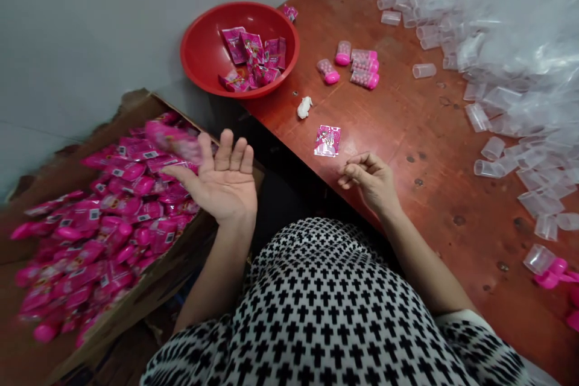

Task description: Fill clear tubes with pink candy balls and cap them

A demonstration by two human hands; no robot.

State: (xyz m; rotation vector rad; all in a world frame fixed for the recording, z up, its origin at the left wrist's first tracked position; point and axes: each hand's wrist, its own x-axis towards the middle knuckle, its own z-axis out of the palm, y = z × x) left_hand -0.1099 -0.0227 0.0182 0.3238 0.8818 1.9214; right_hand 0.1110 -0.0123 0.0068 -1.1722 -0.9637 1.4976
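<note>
My left hand [228,184] is open, palm up and fingers spread, over the near side of a cardboard box. Just left of its fingertips, a motion-blurred pink packet [174,142] is in the air above the pile of pink packets [117,211], apart from the palm. My right hand [373,184] is at the table's edge, thumb and fingers pinched together; whether anything is between them is hidden. Close to its fingertips a flat pink printed sachet [327,140] lies on the table. Beyond that sits a small white lump [304,107], its kind unclear.
A red bowl [194,66] with several pink sachets stands at the table's corner. Several bead-filled tubes with pink caps [364,69] lie behind the sachet. Clear plastic tubes [497,102] pile up on the right, with pink plastic parts [552,273] nearer. The cardboard box [149,307] is lower left.
</note>
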